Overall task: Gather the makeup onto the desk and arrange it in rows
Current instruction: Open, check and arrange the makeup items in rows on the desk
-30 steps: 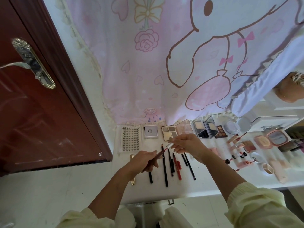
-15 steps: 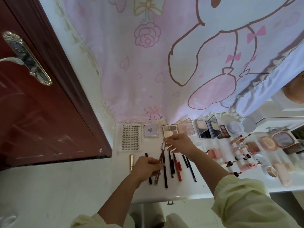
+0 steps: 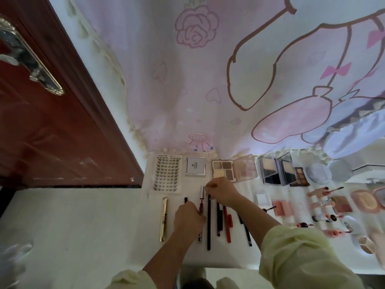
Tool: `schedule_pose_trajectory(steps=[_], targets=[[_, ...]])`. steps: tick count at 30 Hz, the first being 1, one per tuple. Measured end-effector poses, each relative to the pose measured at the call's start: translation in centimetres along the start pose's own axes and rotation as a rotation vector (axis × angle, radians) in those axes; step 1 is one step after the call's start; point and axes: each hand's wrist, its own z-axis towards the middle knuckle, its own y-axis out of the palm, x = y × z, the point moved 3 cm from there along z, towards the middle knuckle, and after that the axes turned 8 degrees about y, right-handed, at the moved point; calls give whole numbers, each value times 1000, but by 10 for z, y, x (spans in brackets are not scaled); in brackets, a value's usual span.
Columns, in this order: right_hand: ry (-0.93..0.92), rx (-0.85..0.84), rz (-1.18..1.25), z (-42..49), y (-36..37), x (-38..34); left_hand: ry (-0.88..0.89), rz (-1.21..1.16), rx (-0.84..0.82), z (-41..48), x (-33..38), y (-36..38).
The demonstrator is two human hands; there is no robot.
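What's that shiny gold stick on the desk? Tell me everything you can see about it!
The gold tube is slim and shiny, like metal or glossy plastic, with dark lettering along its side, too small to read. It lies flat on the white desk, pointing away from the person, leftmost in the pencil row, on the near side of the lash card. No hand touches it; the left hand is nearby on its right.

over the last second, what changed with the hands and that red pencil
Both hands brought the red pencil down from mid-air, where it was tilted, into the row beside the long black pencil. The left hand grips its lower part and the right hand pinches its top end. The gold tube and eyeshadow palette stayed put.
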Motion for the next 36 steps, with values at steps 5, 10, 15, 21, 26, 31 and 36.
schedule_pose_trajectory(steps=[5,10,15,21,26,31,36], targets=[[2,-1,-52,7,3,-1,-2,70,51,4,-1,-3],[1,-2,-36,12,10,-2,44,149,84,7,2,-3],[-53,33,-75,11,9,-7,44,184,52,10,0,-1],[-44,38,-65,12,14,-6,64,214,16,11,-4,1],[-47,66,-101,12,11,-8,107,123,129,5,-9,-12],[-57,109,-69,12,10,-16,106,81,310,-9,-29,-34],[-58,-3,-210,4,36,-29,71,115,187,-24,-39,-19]])
